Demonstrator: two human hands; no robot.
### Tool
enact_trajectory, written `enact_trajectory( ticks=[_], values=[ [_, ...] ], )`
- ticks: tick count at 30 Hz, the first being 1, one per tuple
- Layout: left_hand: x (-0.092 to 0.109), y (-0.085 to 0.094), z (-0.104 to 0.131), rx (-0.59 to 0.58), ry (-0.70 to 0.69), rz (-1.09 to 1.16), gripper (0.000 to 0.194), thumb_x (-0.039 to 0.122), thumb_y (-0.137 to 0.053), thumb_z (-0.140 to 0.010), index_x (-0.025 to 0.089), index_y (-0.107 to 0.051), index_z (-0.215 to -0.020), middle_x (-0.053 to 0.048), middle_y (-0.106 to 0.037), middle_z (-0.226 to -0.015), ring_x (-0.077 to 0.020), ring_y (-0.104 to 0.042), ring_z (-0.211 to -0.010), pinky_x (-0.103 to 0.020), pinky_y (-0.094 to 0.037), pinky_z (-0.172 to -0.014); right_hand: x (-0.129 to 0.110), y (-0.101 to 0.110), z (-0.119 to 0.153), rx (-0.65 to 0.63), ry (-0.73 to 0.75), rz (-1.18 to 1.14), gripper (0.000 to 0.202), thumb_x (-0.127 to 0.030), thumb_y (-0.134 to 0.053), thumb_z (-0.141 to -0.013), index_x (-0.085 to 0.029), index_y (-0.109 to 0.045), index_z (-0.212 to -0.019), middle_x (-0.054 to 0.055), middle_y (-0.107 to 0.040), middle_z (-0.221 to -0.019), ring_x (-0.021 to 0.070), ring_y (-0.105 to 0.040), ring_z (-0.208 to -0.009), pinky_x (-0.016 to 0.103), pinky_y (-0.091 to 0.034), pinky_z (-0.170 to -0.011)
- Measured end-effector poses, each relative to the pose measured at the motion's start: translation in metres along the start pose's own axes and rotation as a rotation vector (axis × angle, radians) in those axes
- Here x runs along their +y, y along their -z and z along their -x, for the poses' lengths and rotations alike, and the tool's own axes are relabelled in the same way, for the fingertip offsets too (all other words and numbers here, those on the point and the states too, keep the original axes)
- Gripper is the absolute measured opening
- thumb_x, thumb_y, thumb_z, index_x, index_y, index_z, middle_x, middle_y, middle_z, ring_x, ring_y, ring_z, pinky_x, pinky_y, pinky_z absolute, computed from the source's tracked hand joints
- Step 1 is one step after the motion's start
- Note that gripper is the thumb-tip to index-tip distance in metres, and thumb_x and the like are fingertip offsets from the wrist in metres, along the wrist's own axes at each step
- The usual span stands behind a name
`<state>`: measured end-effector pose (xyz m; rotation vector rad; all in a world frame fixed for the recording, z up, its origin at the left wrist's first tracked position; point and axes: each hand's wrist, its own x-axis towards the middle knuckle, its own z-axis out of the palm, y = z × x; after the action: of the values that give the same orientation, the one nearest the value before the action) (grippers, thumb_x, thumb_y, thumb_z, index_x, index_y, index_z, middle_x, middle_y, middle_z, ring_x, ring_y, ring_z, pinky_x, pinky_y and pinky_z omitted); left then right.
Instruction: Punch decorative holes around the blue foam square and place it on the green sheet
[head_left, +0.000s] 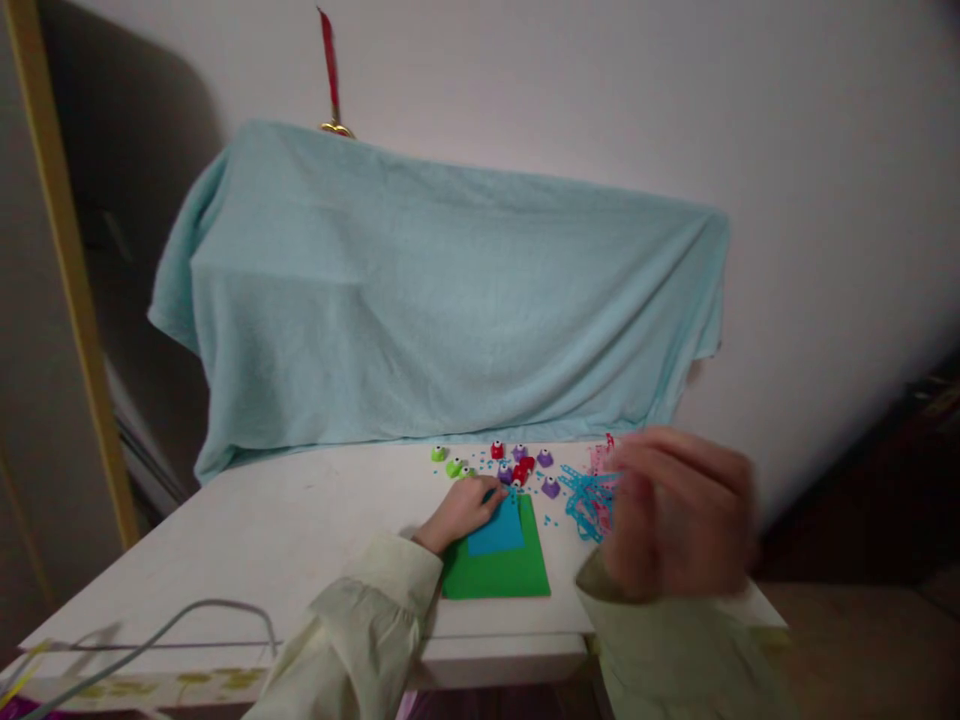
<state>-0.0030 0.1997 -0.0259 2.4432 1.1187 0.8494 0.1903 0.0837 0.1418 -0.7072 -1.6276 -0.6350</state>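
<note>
My left hand (466, 512) is at the upper left of a blue sheet (496, 535), its fingers curled closed on the top edge. Under the blue sheet lies a larger green sheet (499, 578) on the white table. My right hand (679, 515) is raised toward the camera on the right, smeared by motion; whether it holds anything cannot be made out. Beyond it, partly covered, lies a pile of blue and pink punched strips (586, 500). Small green pieces with eye-like dots (454, 467), red pieces (523, 470) and purple pieces (551, 487) stand past the sheets.
Tiny blue bits (551, 521) are scattered on the white table (322, 540). A light blue cloth (450, 300) drapes over something along the back edge. A grey cable (187, 612) curves over the front left corner. A red ribbon (330, 65) hangs on the wall.
</note>
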Motion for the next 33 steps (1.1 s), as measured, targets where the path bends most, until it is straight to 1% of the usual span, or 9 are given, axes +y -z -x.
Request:
enact_trajectory(
  ticks=[1,3,6,8,10,12,16,25,33],
  values=[
    [0.000,0.000,0.000,0.001,0.002,0.000,0.033,0.038,-0.041,-0.096,0.018,-0.065,-0.087,-0.007,-0.070,-0.089,-0.0195,-0.064,-0.083,-0.027,-0.041,-0.076,0.008,-0.020,-0.004,-0.002,-0.053,-0.003,0.030,-0.017,-0.053,-0.085,-0.026,-0.058,-0.113,0.007,-0.060,-0.106,0.0233,-0.060,-0.099,0.040,-0.052,-0.083],
    [0.001,0.000,0.000,0.001,0.008,-0.005,0.033,0.038,-0.041,-0.096,0.019,-0.065,-0.086,-0.007,-0.070,-0.088,-0.0197,-0.064,-0.083,-0.027,-0.042,-0.076,0.028,-0.056,0.010,-0.071,-0.188,-0.014,0.025,-0.016,-0.048,-0.086,-0.023,-0.060,-0.108,0.008,-0.061,-0.104,0.0225,-0.060,-0.096,0.039,-0.051,-0.084],
    [0.002,0.001,0.000,-0.001,0.015,-0.017,0.032,0.037,-0.041,-0.096,0.019,-0.065,-0.085,-0.007,-0.070,-0.088,-0.0200,-0.064,-0.082,-0.027,-0.042,-0.075,0.062,-0.098,0.066,-0.264,-0.382,-0.014,0.027,-0.018,-0.046,-0.086,-0.019,-0.059,-0.109,0.011,-0.062,-0.103,0.0247,-0.059,-0.100,0.040,-0.049,-0.088],
    [0.004,0.001,-0.001,-0.004,0.016,-0.026,0.032,0.037,-0.041,-0.096,0.019,-0.065,-0.086,-0.007,-0.070,-0.089,-0.0200,-0.064,-0.083,-0.028,-0.042,-0.075,0.079,-0.115,0.106,-0.337,-0.474,-0.017,0.029,-0.020,-0.048,-0.084,-0.019,-0.058,-0.112,0.011,-0.062,-0.103,0.0255,-0.058,-0.100,0.041,-0.049,-0.088],
    [0.005,0.001,-0.002,-0.007,0.017,-0.035,0.032,0.037,-0.041,-0.096,0.019,-0.065,-0.085,-0.007,-0.070,-0.088,-0.0202,-0.063,-0.082,-0.028,-0.042,-0.075,0.087,-0.126,0.135,-0.402,-0.488,-0.067,0.031,-0.019,-0.050,-0.083,-0.019,-0.058,-0.113,0.011,-0.063,-0.104,0.0259,-0.059,-0.100,0.042,-0.048,-0.089],
    [0.006,0.001,-0.002,-0.013,0.025,-0.032,0.032,0.036,-0.041,-0.096,0.019,-0.065,-0.085,-0.007,-0.070,-0.087,-0.0205,-0.063,-0.082,-0.028,-0.043,-0.075,0.085,-0.132,0.150,-0.482,-0.438,-0.146,0.030,-0.017,-0.051,-0.082,-0.021,-0.061,-0.110,0.010,-0.064,-0.107,0.0260,-0.057,-0.105,0.043,-0.045,-0.094],
    [0.007,0.000,-0.003,-0.033,0.029,-0.010,0.029,0.034,-0.042,-0.095,0.019,-0.065,-0.084,-0.008,-0.070,-0.089,-0.0210,-0.064,-0.085,-0.029,-0.043,-0.077,0.076,-0.136,0.152,-0.561,-0.386,-0.218,0.035,-0.014,-0.051,-0.082,-0.024,-0.061,-0.114,0.008,-0.063,-0.114,0.0256,-0.055,-0.109,0.043,-0.042,-0.097],
    [0.006,0.000,-0.003,-0.057,0.015,0.000,0.030,0.034,-0.042,-0.095,0.018,-0.065,-0.084,-0.008,-0.070,-0.091,-0.0205,-0.063,-0.084,-0.028,-0.043,-0.077,0.079,-0.141,0.164,-0.537,-0.421,-0.202,0.023,-0.016,-0.055,-0.084,-0.024,-0.068,-0.101,0.007,-0.067,-0.104,0.0248,-0.057,-0.102,0.042,-0.045,-0.093],
    [0.006,0.000,-0.004,-0.045,0.010,-0.014,0.035,0.040,-0.039,-0.097,0.019,-0.064,-0.083,-0.007,-0.070,-0.086,-0.0196,-0.063,-0.081,-0.027,-0.041,-0.074,0.084,-0.141,0.167,-0.525,-0.435,-0.230,0.021,-0.015,-0.057,-0.084,-0.025,-0.069,-0.099,0.006,-0.067,-0.102,0.0248,-0.058,-0.101,0.042,-0.046,-0.092]
  ],
)
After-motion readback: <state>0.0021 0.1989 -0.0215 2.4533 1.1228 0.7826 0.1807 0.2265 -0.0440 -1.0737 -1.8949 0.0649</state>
